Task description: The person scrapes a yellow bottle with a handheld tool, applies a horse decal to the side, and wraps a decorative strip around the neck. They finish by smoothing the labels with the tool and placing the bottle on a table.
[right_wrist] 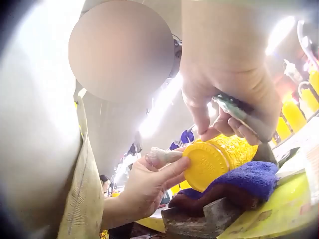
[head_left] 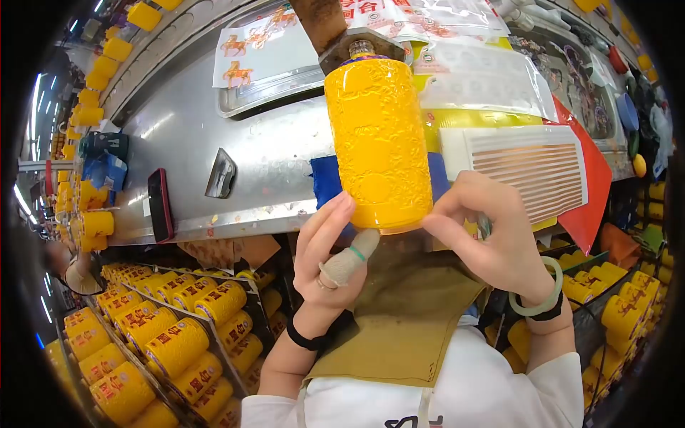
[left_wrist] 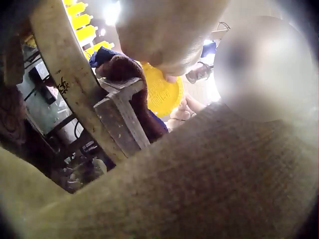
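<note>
A yellow embossed bottle (head_left: 378,143) lies with its neck at a metal holder (head_left: 360,46) and its body over a blue cloth (head_left: 326,178). At the left edge of its base, my left hand (head_left: 332,264) grips with fingers on the side and the covered thumb at the bottom. My right hand (head_left: 492,232) has its thumb and forefinger at the base's right edge. In the right wrist view, that hand (right_wrist: 232,99) also holds a thin dark-green and silvery piece (right_wrist: 234,107) in its curled fingers, above the flat bottle base (right_wrist: 205,167). The left wrist view shows the base (left_wrist: 164,94) partly hidden.
A phone (head_left: 160,205) and a small metal piece (head_left: 221,173) lie on the metal table (head_left: 271,153) at left. A tray (head_left: 275,93) with horse stickers stands behind. Striped strips (head_left: 528,171) and a red sheet (head_left: 589,178) lie right. Crates of yellow bottles (head_left: 178,346) stand below.
</note>
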`<state>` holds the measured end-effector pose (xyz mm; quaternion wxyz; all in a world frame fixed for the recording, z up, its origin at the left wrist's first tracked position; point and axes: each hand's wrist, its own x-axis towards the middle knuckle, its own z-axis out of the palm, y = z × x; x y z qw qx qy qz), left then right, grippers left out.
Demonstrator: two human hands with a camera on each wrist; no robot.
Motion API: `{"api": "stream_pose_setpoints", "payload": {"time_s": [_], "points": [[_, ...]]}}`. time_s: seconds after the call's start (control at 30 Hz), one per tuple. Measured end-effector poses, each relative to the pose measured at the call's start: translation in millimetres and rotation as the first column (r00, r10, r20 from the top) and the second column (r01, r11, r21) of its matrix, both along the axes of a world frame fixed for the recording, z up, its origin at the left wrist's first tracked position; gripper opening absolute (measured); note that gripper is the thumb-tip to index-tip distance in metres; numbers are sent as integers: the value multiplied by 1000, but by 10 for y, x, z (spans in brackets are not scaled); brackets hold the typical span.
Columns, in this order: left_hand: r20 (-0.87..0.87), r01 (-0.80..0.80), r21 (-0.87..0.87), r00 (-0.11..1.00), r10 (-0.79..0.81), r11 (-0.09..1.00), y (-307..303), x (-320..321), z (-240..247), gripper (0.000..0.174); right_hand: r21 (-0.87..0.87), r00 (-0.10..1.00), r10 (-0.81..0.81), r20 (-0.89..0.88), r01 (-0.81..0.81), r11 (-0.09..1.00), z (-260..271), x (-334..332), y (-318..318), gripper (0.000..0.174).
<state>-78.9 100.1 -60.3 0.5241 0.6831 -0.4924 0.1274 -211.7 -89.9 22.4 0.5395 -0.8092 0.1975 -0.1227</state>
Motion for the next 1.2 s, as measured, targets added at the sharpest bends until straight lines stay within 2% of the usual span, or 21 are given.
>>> {"api": "stream_pose_setpoints", "payload": {"time_s": [0.07,0.13,0.27,0.37,0.47,0.5,0.53,0.6,0.67,0.77,0.9,0.97,1.0,1.07,1.1,1.2], "points": [[51,-33,55,998,30,998,-7,-7,91,39,-9,1000,-5,7,5,1000,-5,0,-10,10],[245,-26,88,970,4,996,-23,14,153,33,-25,999,9,-31,-10,1000,2,-3,-16,7],[212,-77,108,976,52,991,-93,-51,267,30,-31,1000,-6,-11,5,1000,-22,9,-7,10],[154,10,145,988,-32,989,-96,9,284,24,-40,1000,-2,-17,1,999,-22,21,6,11],[200,110,96,971,-128,989,-99,64,151,32,-45,999,-29,-14,28,999,-35,2,10,11],[-3,43,18,999,-43,999,-98,-18,78,33,-19,998,-51,-29,50,999,-57,-25,-11,11],[-210,-42,-48,977,31,998,-105,-54,8,33,4,997,-69,-42,70,998,-69,-30,-38,11],[-183,-22,-64,983,10,998,-111,-22,-45,29,39,996,-80,-38,82,996,-55,-41,-17,11],[-162,-42,-85,986,28,995,-146,-40,-15,22,252,993,-106,-42,114,961,-40,-7,45,20],[-194,-74,-21,979,69,997,-139,-78,41,19,281,992,-125,-26,128,951,-80,41,160,27],[-178,-74,-30,982,67,997,-129,-82,33,19,262,989,-145,2,140,955,-184,56,219,31],[-186,-78,-5,980,75,997,-110,-86,23,20,115,986,-156,62,148,982,-197,79,249,29],[-184,-76,-8,980,73,997,-120,-79,25,20,113,985,-158,64,150,982,-172,81,237,29],[-185,-80,2,980,79,997,-117,-88,31,22,349,985,-166,-44,171,921,-107,65,220,26],[-186,-83,3,979,82,997,-114,-94,27,22,316,989,-147,22,132,939,-180,39,206,21],[-208,-83,-38,975,73,996,-132,-100,9,23,285,990,-143,9,135,949,-134,44,239,20]]}}
